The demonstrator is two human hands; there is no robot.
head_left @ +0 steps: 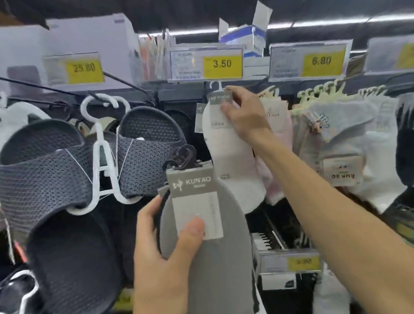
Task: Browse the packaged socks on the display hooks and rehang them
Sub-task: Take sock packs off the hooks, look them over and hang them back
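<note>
Grey sock pack (215, 273) pinched between left hand (159, 267) fingers; right hand (245, 115) fingers clasp white sock pack (229, 159) at top.

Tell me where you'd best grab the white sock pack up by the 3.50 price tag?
Probably its grey card header, just under the white hook, pinched front and back from the right, as the right hand does. The card looks stiff and steers the hook; the white sock below hangs limp.
</note>
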